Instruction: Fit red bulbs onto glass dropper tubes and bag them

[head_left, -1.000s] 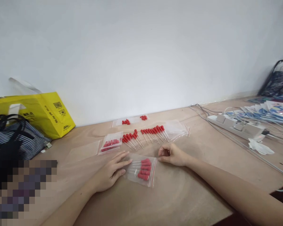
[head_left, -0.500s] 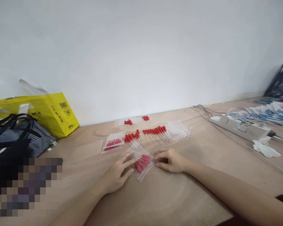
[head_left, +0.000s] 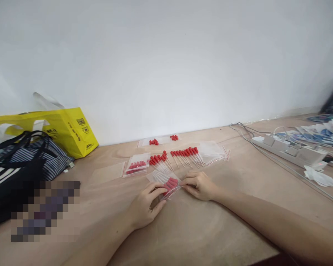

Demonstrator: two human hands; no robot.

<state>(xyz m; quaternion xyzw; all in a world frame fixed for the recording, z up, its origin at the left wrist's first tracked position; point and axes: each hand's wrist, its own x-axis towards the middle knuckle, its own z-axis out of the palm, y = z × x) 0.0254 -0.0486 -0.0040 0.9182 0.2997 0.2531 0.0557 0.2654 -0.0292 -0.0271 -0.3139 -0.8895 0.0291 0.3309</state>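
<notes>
A clear zip-lock bag [head_left: 156, 176] lies in front of me, with several red-headed sticks [head_left: 171, 182] inside, their heads towards the zip edge. My left hand [head_left: 148, 203] has its thumb and fingers closed on the bag's near left edge. At the bag's right corner, my right hand [head_left: 199, 186] pinches the zip edge between thumb and fingertips. Just beyond the bag lie loose red-headed sticks [head_left: 185, 152] in a row, pale stems towards me. Filled zip-lock bags [head_left: 137, 164] are stacked to the left.
Flat unfilled bags [head_left: 210, 150] lie right of the loose sticks. Small red pieces [head_left: 153, 142] rest on a bag near the wall. A power strip [head_left: 288, 150] with cables is on the right; a yellow bag [head_left: 80, 135] and a striped bag [head_left: 59, 153] stand left.
My left hand has moved from the bag's left side to its near zip edge and closed there. My right fingers have closed on the right corner. The view has shifted slightly.
</notes>
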